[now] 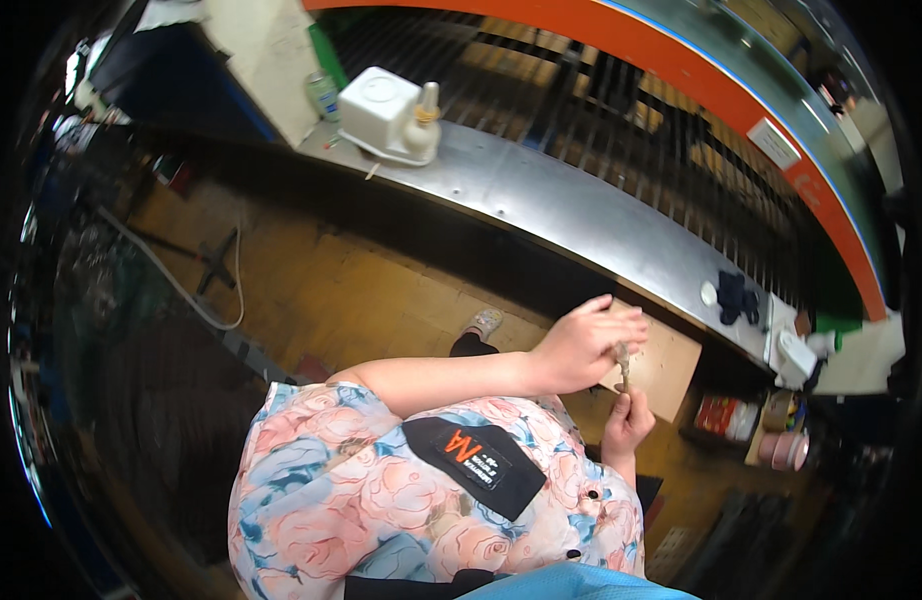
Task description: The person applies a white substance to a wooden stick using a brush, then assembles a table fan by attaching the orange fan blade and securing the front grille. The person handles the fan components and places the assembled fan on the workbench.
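While the right hand (629,428) pinched the lower end of a slim tan piece (625,379), the left hand (578,347) reached across its upper end, whether gripping or merely touching one could not tell. Behind both hands showed a light brown board (673,366); beyond them, a metal table (571,205) bore a white container (374,108) to their left and a dark bundle (738,300) to their right.

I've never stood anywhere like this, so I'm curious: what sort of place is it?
Probably a workshop or factory floor: there's a long metal ledge, an orange beam that looks like machinery, and a white plastic container on the ledge.
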The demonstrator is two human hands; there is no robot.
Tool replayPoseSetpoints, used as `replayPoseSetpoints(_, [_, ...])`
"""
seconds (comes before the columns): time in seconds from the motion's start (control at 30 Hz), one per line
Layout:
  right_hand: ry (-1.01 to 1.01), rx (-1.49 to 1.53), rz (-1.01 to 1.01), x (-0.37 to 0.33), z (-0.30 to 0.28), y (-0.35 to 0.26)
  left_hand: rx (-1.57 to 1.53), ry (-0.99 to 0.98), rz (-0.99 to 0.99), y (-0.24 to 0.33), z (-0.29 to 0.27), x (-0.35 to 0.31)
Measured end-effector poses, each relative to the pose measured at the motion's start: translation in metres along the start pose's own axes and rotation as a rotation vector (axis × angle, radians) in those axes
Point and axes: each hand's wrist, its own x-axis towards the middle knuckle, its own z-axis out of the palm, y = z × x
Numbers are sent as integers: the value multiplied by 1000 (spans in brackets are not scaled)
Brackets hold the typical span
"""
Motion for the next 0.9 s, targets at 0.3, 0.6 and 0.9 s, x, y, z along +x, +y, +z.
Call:
replayPoseSetpoints(0.3, [233, 260, 506, -30, -30, -10, -541, -19, -252, 2, 18, 24])
replayPoseSetpoints(0.6, [172, 3, 318, -30, -44, -9, -619, -53, -159, 13, 20, 39])
replayPoseSetpoints(0.9, [317, -4, 37, 20, -62, -56, -352, -156, -3, 17, 25, 43])
